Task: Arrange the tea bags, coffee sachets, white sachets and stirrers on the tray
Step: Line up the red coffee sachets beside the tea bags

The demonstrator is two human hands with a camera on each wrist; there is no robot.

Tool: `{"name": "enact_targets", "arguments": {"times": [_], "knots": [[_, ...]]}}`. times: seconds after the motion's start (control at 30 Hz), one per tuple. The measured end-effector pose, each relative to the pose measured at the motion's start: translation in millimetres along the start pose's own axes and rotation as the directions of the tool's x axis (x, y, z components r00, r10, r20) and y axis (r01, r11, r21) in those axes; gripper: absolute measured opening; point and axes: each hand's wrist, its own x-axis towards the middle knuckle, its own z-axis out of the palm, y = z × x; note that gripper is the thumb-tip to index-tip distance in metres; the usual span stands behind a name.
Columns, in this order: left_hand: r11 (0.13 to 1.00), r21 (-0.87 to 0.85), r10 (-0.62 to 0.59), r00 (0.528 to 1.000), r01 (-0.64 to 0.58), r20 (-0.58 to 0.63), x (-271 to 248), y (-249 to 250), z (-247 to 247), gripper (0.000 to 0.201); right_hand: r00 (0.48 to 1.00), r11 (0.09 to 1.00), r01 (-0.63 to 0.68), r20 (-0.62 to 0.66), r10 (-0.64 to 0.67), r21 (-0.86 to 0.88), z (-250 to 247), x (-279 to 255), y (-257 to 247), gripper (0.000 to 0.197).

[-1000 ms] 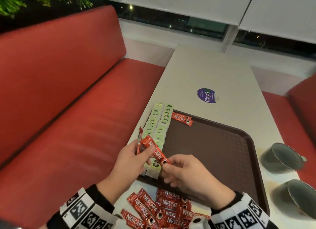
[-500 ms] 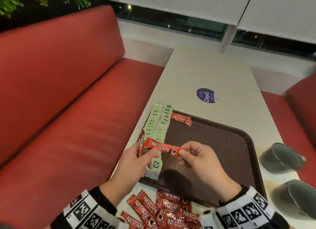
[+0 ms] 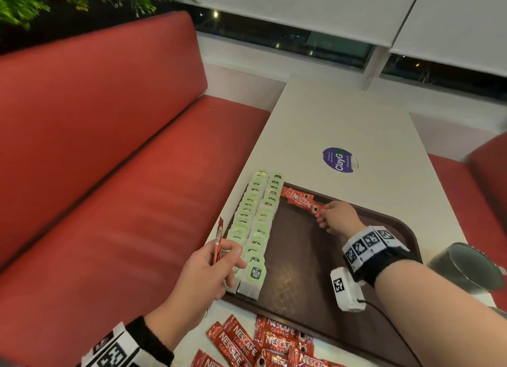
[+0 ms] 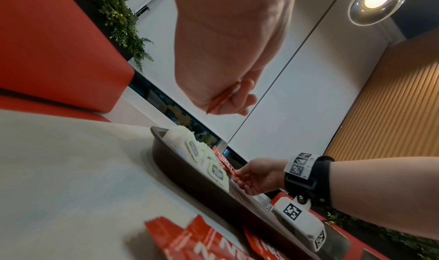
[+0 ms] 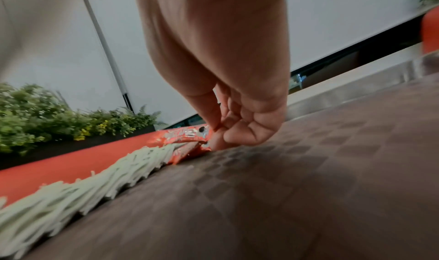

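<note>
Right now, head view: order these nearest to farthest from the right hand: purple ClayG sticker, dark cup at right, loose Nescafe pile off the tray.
From the right hand, at the tray's far left corner:
1. Purple ClayG sticker, on the table beyond the tray.
2. Dark cup, off the tray's right edge.
3. Nescafe pile, on the table by the near edge.

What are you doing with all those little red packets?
A person is lining up drink packets on a brown tray. The right hand pinches a red coffee sachet at the tray's far corner, by the sachets already there. The left hand holds another red sachet upright. Two rows of green tea bags run along the tray's left edge, and a pile of loose coffee sachets waits on the table.
</note>
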Motion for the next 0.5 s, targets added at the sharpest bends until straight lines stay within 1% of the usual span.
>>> {"name": "enact_targets", "arguments": {"times": [0.13,0.2,0.27,0.37,0.5], "knots": [[1.0,0.007,-0.005,1.0,0.005,-0.012,1,-2,-6,0.01,0.999,0.995,-0.051,-0.01,0.05,-0.085,6,11,-4,0.014],[1.0,0.007,-0.008,1.0,0.008,-0.014,1,-3,-7,0.011,0.999,0.987,-0.03,-0.037,0.024,-0.16,9,17,-6,0.014],[1.0,0.005,-0.01,1.0,0.01,-0.014,2,-4,-8,0.011,0.998,0.981,-0.016,-0.06,0.005,-0.195,10,19,-8,0.014],[1.0,0.003,-0.013,1.0,0.013,-0.009,2,-5,-8,0.011,0.998,0.971,-0.023,-0.07,0.007,-0.238,10,16,-12,0.021],[1.0,0.011,-0.011,1.0,0.011,-0.006,2,-7,-8,0.011,0.996,0.951,-0.036,-0.088,0.009,-0.306,8,12,-12,0.02]]}}
